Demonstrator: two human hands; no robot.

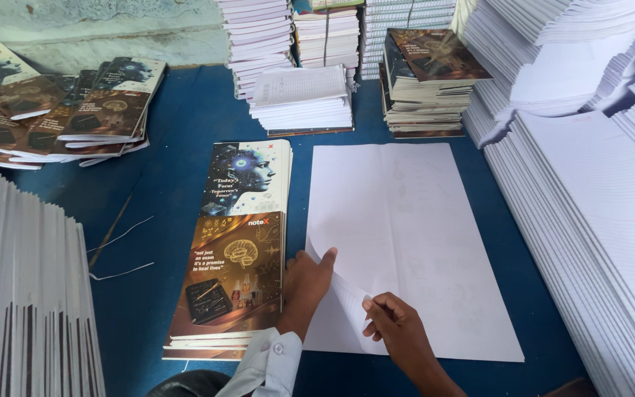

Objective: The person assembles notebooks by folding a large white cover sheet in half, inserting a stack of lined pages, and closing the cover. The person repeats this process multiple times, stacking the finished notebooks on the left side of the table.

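A large white sheet of paper point(413, 235) lies flat on the blue table point(185, 125). Its near left corner is curled up. My left hand point(306, 283) rests at the sheet's left edge, fingers under the lifted corner. My right hand point(398, 331) pinches the curled corner point(350, 294) between thumb and fingers. Just left of the sheet sits a stack of printed covers point(240, 250), dark blue on top and brown below, touching my left wrist.
Tall stacks of white ruled pages point(597, 184) fill the right side and the back. A pile of brown-covered notebooks point(428, 81) stands behind the sheet. More covered notebooks point(75, 110) lie fanned at the far left, upright page bundles point(23, 294) at near left. Thin strings point(123, 235) lie on the table.
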